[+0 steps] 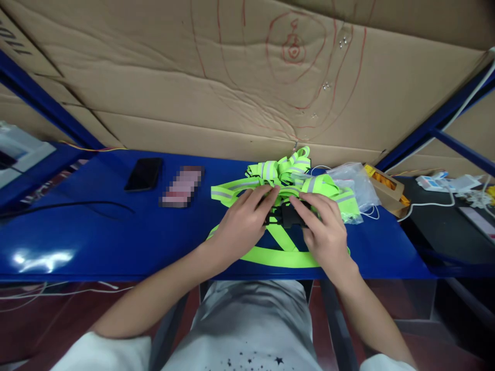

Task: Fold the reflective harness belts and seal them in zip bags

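A neon yellow-green reflective strap harness (270,178) with grey stripes lies bunched on the blue table (116,232). Its lower loop (278,256) reaches the table's front edge. My left hand (242,226) rests on the straps with its fingers curled onto the left side of a black plastic buckle (288,214). My right hand (325,232) pinches the buckle's right side with thumb and fingers. Both hands meet at the buckle in the middle of the harness.
A black phone (144,173) and a blurred pink item (181,186) lie at the table's left. A clear plastic bag (356,185) and a small cardboard box (386,190) sit right of the straps. A cardboard wall (232,77) stands behind. A black cable (58,207) crosses the left side.
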{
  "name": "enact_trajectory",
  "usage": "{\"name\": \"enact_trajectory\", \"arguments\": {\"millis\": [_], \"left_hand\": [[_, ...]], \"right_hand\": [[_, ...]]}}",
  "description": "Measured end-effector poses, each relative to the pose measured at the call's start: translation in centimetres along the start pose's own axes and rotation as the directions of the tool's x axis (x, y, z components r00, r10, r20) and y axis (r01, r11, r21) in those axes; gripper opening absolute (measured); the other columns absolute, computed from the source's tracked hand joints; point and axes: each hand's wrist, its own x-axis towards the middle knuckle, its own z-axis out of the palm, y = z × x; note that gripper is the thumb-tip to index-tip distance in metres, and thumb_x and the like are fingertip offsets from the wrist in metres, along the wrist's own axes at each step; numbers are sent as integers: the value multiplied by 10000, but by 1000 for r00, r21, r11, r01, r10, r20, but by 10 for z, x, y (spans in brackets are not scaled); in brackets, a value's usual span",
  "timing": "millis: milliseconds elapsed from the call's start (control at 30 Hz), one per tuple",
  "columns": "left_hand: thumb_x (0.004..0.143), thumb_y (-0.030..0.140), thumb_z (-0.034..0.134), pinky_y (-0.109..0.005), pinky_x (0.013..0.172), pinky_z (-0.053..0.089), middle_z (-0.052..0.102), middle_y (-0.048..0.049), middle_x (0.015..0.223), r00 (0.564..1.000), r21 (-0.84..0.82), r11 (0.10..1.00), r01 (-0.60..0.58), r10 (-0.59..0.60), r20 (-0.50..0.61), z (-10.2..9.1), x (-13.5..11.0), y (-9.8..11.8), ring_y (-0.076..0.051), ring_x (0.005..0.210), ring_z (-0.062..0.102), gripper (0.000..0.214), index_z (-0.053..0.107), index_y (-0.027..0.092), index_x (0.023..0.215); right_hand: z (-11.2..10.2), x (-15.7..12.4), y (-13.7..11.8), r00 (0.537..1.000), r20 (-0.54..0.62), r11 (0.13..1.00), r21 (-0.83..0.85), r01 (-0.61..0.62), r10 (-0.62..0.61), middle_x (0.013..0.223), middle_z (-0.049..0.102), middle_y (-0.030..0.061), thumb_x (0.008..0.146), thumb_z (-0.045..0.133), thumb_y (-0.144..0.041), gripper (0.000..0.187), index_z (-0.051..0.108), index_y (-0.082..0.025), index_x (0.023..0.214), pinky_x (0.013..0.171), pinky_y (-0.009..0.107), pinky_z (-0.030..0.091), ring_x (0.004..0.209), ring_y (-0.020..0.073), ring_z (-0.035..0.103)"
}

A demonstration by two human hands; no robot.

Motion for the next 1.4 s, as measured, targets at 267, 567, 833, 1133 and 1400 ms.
{"name": "enact_trajectory", "arguments": {"millis": [267, 567, 833, 1133, 1400], "left_hand": [[814, -41, 476, -487, 1092, 574, 615, -151, 1390, 999, -14, 999, 29, -30, -39, -2, 2, -1, -305, 1281, 618, 787, 435, 192, 1565], [815, -46, 453, -511, 1093, 570, 600, -155, 1405, 999, 17, 1000, 22, -21, -43, -6, 7, 0, -313, 1277, 609, 827, 384, 203, 1601], [847, -35, 441, -506, 1109, 561, 608, -167, 1385, 999, 12, 1000, -10, 10, -34, -4, 10, 3, -308, 1273, 612, 740, 438, 156, 1562], [890, -25, 426, -474, 1090, 569, 627, -180, 1363, 998, 64, 997, -37, 40, -46, -7, 14, 7, -298, 1256, 624, 630, 483, 106, 1503], [953, 93, 576, -432, 1174, 491, 543, -154, 1502, 999, -93, 995, 30, -27, 34, -43, 46, 6, -283, 1378, 548, 711, 332, 173, 1616]], "right_hand": [[1, 2, 1, 999, -44, 1000, -15, -25, 24, 1312, 663, 107, 914, 440, 28, 786, 438, -336, 1610, 1072, 520, 543, 1244, 291, 612], [-3, 5, 4, 996, -70, 999, 13, -48, 49, 1329, 658, 92, 904, 453, 15, 795, 460, -378, 1595, 1057, 525, 539, 1242, 292, 616], [-5, 7, 0, 998, -61, 1000, 5, -10, 10, 1324, 655, 105, 881, 423, 55, 790, 500, -317, 1573, 1076, 511, 530, 1248, 289, 608], [-3, 12, -5, 997, -72, 999, -44, -14, 11, 1302, 661, 125, 895, 439, 68, 694, 561, -249, 1501, 1081, 500, 530, 1238, 287, 599], [-11, 48, 1, 986, -150, 972, -231, 37, -73, 1276, 732, 85, 952, 538, -73, 457, 654, -222, 1368, 1038, 505, 460, 1147, 288, 677]]}}
